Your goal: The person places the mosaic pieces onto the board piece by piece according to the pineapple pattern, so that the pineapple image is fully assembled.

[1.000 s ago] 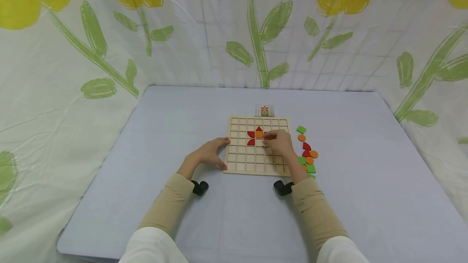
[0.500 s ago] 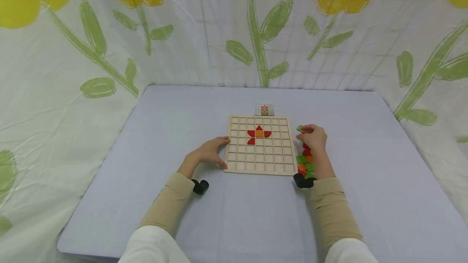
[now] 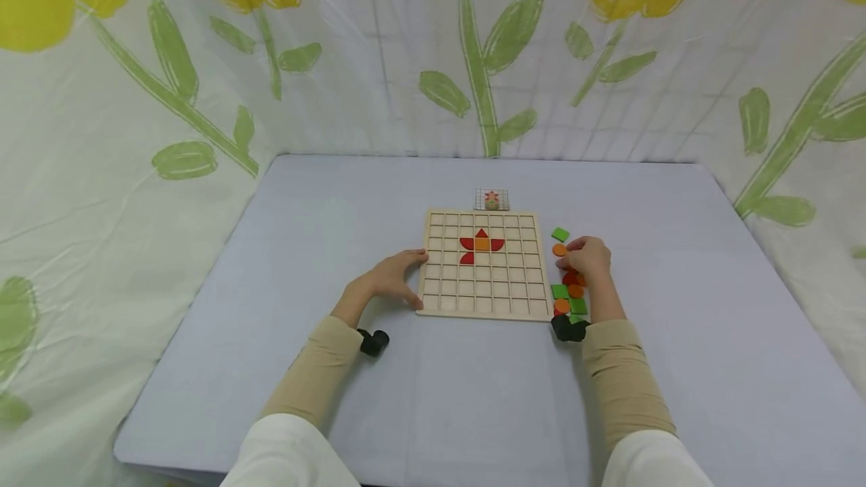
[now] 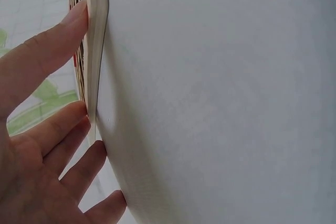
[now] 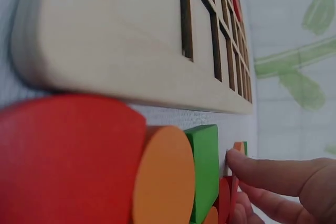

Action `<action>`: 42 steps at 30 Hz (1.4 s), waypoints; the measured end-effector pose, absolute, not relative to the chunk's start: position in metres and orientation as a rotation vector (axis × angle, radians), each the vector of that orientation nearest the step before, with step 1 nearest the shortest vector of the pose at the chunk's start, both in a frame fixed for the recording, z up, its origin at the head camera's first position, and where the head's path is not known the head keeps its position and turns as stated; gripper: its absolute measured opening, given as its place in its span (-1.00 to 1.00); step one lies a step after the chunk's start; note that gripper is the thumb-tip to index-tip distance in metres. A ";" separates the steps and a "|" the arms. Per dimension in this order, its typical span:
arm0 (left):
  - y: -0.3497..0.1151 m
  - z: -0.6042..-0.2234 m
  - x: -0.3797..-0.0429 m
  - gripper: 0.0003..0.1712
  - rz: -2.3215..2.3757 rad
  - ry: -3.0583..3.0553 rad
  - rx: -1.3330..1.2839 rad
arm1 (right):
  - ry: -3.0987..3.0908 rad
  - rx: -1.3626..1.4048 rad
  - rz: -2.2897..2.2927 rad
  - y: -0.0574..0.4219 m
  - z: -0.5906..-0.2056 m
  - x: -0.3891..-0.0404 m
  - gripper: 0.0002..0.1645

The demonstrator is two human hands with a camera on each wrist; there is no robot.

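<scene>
A wooden grid board (image 3: 517, 274) lies on the table. Set into its cells are an orange square (image 3: 482, 244), a red triangle (image 3: 481, 234) above it and several red quarter-circle pieces around it. My left hand (image 3: 388, 277) touches the board's left edge with spread, fairly straight fingers, the thumb by the near corner. Right of the board, my right hand (image 3: 590, 256) pinches a red quarter-circle piece (image 5: 234, 186) between thumb and fingers, low over the loose pieces. An orange disc (image 3: 559, 249) lies just beyond its fingertips. The hand partly hides the pieces below it.
Along the board's right side lie loose wooden pieces, among them a green square (image 3: 560, 234) farther back and another green square (image 3: 559, 291) nearer. Behind the board is a small pattern card (image 3: 492, 200). A flower-printed curtain (image 3: 338, 96) stands past the table's back edge.
My right hand has left the board's middle for the loose pieces on the right, then shifted slightly nearer. A red quarter-circle shows right of the orange square. The left hand stays at the board's edge.
</scene>
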State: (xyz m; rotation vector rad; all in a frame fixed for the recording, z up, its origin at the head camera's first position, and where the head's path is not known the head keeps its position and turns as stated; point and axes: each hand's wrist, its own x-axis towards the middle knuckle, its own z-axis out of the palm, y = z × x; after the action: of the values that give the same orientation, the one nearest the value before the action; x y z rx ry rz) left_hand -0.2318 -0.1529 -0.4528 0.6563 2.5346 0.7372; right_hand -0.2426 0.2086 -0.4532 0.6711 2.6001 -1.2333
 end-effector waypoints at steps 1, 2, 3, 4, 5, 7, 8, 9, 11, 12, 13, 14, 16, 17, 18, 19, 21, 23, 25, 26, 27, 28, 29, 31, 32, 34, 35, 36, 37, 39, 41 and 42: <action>-0.153 -0.453 -0.232 0.08 0.741 2.534 0.655 | 2.613 0.669 -1.227 0.208 -0.453 -0.242 -0.52; -0.153 -0.453 -0.232 0.08 0.740 2.535 0.654 | 2.616 0.670 -1.226 0.208 -0.453 -0.242 -0.52; -0.153 -0.453 -0.231 0.08 0.742 2.535 0.655 | 2.615 0.676 -1.230 0.208 -0.453 -0.242 -0.52; -0.153 -0.453 -0.231 0.08 0.745 2.535 0.656 | 2.616 0.681 -1.234 0.208 -0.454 -0.242 -0.52; -0.152 -0.453 -0.231 0.08 0.748 2.534 0.655 | 2.615 0.685 -1.237 0.208 -0.454 -0.242 -0.52; -0.152 -0.453 -0.231 0.08 0.753 2.531 0.653 | 2.624 0.688 -1.233 0.207 -0.455 -0.243 -0.52; -0.153 -0.453 -0.231 0.08 0.753 2.531 0.654 | 2.625 0.689 -1.230 0.207 -0.455 -0.244 -0.53; -0.153 -0.452 -0.231 0.08 0.753 2.532 0.655 | 2.632 0.688 -1.224 0.207 -0.456 -0.244 -0.53; -0.153 -0.452 -0.231 0.08 0.752 2.534 0.655 | 2.643 0.682 -1.208 0.207 -0.456 -0.245 -0.55; -0.153 -0.451 -0.231 0.08 0.752 2.534 0.654 | 2.652 0.677 -1.196 0.207 -0.456 -0.245 -0.56; -0.153 -0.451 -0.230 0.08 0.751 2.536 0.656 | 2.653 0.678 -1.192 0.207 -0.456 -0.246 -0.57; -0.153 -0.451 -0.230 0.08 0.750 2.538 0.657 | 2.653 0.678 -1.187 0.207 -0.456 -0.246 -0.57; -0.153 -0.451 -0.230 0.08 0.750 2.540 0.657 | 2.650 0.682 -1.185 0.207 -0.454 -0.245 -0.57; -0.153 -0.451 -0.230 0.07 0.749 2.541 0.659 | 2.648 0.685 -1.186 0.207 -0.453 -0.245 -0.57; -0.153 -0.451 -0.230 0.07 0.749 2.542 0.659 | 2.646 0.690 -1.188 0.207 -0.452 -0.244 -0.57; -0.153 -0.451 -0.230 0.07 0.749 2.544 0.660 | 2.643 0.698 -1.194 0.207 -0.451 -0.244 -0.57; -0.152 -0.452 -0.230 0.07 0.747 2.544 0.661 | 2.645 0.710 -1.210 0.206 -0.450 -0.242 -0.56; -0.152 -0.452 -0.230 0.07 0.745 2.543 0.659 | 2.654 0.719 -1.226 0.204 -0.449 -0.240 -0.55; -0.152 -0.452 -0.230 0.07 0.740 2.539 0.651 | 2.670 0.719 -1.243 0.203 -0.449 -0.239 -0.53; -0.152 -0.452 -0.230 0.07 0.736 2.537 0.648 | 2.670 0.716 -1.256 0.202 -0.449 -0.239 -0.52; -0.152 -0.452 -0.230 0.07 0.732 2.535 0.642 | 2.673 0.709 -1.263 0.201 -0.449 -0.238 -0.52; -0.152 -0.453 -0.230 0.07 0.730 2.535 0.641 | 2.682 0.696 -1.267 0.199 -0.449 -0.238 -0.51; -0.152 -0.453 -0.230 0.07 0.727 2.535 0.641 | 2.690 0.684 -1.271 0.198 -0.449 -0.238 -0.51; -0.153 -0.453 -0.230 0.07 0.725 2.540 0.647 | 2.701 0.647 -1.279 0.195 -0.449 -0.238 -0.50; -0.153 -0.453 -0.231 0.07 0.726 2.540 0.648 | 2.705 0.627 -1.287 0.193 -0.449 -0.238 -0.50; -0.153 -0.454 -0.231 0.07 0.725 2.544 0.656 | 2.727 0.574 -1.290 0.189 -0.450 -0.237 -0.50; -0.153 -0.454 -0.231 0.07 0.725 2.543 0.655 | 2.731 0.550 -1.297 0.187 -0.450 -0.237 -0.50; -0.153 -0.454 -0.231 0.07 0.725 2.542 0.653 | 2.735 0.519 -1.301 0.185 -0.450 -0.237 -0.51; -0.153 -0.455 -0.231 0.07 0.724 2.540 0.653 | 2.742 0.485 -1.305 0.182 -0.451 -0.237 -0.50; -0.153 -0.455 -0.231 0.07 0.721 2.541 0.651 | 2.749 0.419 -1.305 0.177 -0.451 -0.237 -0.51; -0.152 -0.454 -0.231 0.08 0.719 2.541 0.645 | 2.742 0.370 -1.314 0.171 -0.450 -0.236 -0.51; -0.152 -0.454 -0.232 0.08 0.717 2.542 0.640 | 2.740 0.342 -1.311 0.168 -0.449 -0.236 -0.52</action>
State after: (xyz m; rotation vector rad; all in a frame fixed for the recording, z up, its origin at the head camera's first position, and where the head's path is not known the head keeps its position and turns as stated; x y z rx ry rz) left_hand -0.2316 -0.1522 -0.4543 0.6401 2.5424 0.7169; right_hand -0.2361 0.1678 -0.4494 0.3422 2.7402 -1.3108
